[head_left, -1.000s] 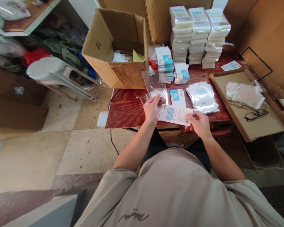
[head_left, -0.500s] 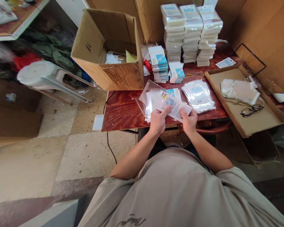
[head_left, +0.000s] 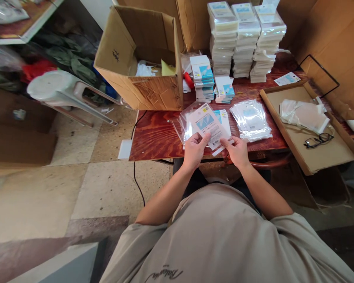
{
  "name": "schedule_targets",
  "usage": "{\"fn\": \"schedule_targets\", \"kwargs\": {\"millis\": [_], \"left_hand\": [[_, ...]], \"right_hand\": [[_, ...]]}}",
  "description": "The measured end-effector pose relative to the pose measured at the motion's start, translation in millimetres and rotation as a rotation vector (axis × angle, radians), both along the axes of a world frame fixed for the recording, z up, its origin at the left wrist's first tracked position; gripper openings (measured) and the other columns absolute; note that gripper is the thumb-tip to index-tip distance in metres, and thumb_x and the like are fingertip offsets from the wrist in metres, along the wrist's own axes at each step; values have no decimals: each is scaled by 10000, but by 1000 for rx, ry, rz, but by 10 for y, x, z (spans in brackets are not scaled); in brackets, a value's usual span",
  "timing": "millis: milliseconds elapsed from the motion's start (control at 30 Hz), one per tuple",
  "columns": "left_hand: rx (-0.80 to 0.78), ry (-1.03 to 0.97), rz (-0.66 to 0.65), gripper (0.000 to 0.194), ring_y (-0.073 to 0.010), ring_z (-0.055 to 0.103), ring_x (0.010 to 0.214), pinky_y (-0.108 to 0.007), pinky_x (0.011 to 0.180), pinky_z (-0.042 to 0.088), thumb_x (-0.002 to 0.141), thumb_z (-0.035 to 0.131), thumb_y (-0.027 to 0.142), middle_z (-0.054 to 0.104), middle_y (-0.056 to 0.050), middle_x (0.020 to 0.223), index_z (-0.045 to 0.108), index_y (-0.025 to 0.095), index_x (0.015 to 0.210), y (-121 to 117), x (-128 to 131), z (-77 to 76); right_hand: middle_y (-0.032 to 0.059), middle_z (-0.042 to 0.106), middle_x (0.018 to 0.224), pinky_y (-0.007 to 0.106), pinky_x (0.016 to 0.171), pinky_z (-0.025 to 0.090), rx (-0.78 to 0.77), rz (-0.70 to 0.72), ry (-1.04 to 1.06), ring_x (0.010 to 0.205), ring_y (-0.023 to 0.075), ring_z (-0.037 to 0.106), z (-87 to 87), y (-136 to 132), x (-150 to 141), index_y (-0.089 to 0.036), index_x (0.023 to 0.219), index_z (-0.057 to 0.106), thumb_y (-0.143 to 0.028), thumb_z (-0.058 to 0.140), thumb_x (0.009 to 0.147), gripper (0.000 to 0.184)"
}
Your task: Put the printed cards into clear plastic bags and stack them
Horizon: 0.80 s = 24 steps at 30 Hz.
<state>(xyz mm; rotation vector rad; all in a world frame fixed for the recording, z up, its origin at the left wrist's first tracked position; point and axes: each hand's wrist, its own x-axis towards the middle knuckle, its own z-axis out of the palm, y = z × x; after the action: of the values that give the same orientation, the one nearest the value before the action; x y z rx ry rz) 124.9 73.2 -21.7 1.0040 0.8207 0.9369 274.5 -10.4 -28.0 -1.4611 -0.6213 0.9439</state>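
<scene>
Between my hands is a printed card in a clear plastic bag (head_left: 207, 122), tilted, its back with blue pictures and a barcode facing up. My left hand (head_left: 194, 152) pinches its lower left edge, thumb on top. My right hand (head_left: 237, 151) pinches the bag's lower right corner, beside a pale strip at the bottom end. Beneath it lie clear plastic bags (head_left: 180, 122) and blue-and-white cards (head_left: 224, 117) on the red-brown table (head_left: 153, 137). To the right is a loose pile of bagged cards (head_left: 250, 120).
Behind stand two stacks of cards (head_left: 201, 72) (head_left: 224, 89) and tall stacks of bagged cards (head_left: 222, 39). An open cardboard box (head_left: 153, 94) is at the left. Glasses (head_left: 318, 140) and plastic bags (head_left: 302, 114) lie in a shallow cardboard tray (head_left: 336, 159). A white stool (head_left: 51, 84) stands on the floor.
The bagged card has turned more upright, its printed back now showing more fully. My right hand has shifted to its lower corner. The whole view has moved slightly.
</scene>
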Motion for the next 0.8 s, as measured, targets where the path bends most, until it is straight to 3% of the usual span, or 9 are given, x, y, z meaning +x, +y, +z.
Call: {"fn": "schedule_targets", "kwargs": {"millis": [67,133,233,333,467,533,600,700,800], "left_hand": [[19,12,-48,527,-212,774,797,-318,706,649,754,940,586,822,-86,990,782,162,1025,-56,11,7],[9,42,-101,540,-202,755,720,-328,666,644,755,937,578,825,-88,985,773,164,1061,-97,18,10],[16,101,-158,536,-173,695,595,-309,576,605,755,929,583,813,-79,901,751,166,1041,-104,19,-2],[59,197,-222,519,-187,682,580,-315,555,577,818,863,621,783,-78,829,727,177,1051,-18,13,-26],[371,639,-3,397,-302,748,946,-461,919,605,923,768,528,768,-148,1013,731,174,1099,293,-30,-50],[526,916,85,386,-394,670,1237,-548,1143,486,898,791,427,719,-220,1240,728,145,1154,490,-65,-57],[555,1142,72,473,-465,566,1385,-591,1214,400,880,801,416,652,-275,1369,710,111,1230,661,-96,-62],[492,1327,0,597,-496,541,1413,-586,1188,417,880,800,471,625,-305,1421,677,85,1319,825,-123,-65],[402,1344,-51,641,-470,624,1332,-549,1128,474,855,832,483,679,-279,1376,667,103,1344,903,-141,-62]], "right_hand": [[-36,579,534,243,427,420,8,-90,-78,463,113,512,-59,48,-28,-223,619,556,-732,907,682,622],[-38,590,564,238,481,454,20,-106,-144,517,116,545,-96,74,-27,-220,620,564,-694,913,696,594],[-1,740,745,283,640,587,20,12,-112,672,170,686,-60,43,33,-206,839,734,-639,915,708,487],[32,791,834,307,662,608,8,14,-86,696,182,708,51,-30,221,-182,972,776,-579,891,750,470],[22,739,754,258,537,509,-18,-254,-213,587,130,601,177,-84,766,-170,872,722,-496,863,766,371],[29,719,731,271,520,486,-102,-362,-332,560,136,578,199,-92,1088,-173,812,694,-483,838,776,343],[38,692,701,303,568,496,-230,-387,-498,586,164,589,195,-96,1349,-182,747,658,-476,803,818,336],[102,717,792,395,769,537,-495,-368,-817,787,263,667,166,-98,1524,-178,784,666,-475,802,851,334],[220,734,1142,481,949,503,-635,-469,-1066,1075,352,654,145,-78,1428,-132,1089,699,-445,833,854,413]]}}
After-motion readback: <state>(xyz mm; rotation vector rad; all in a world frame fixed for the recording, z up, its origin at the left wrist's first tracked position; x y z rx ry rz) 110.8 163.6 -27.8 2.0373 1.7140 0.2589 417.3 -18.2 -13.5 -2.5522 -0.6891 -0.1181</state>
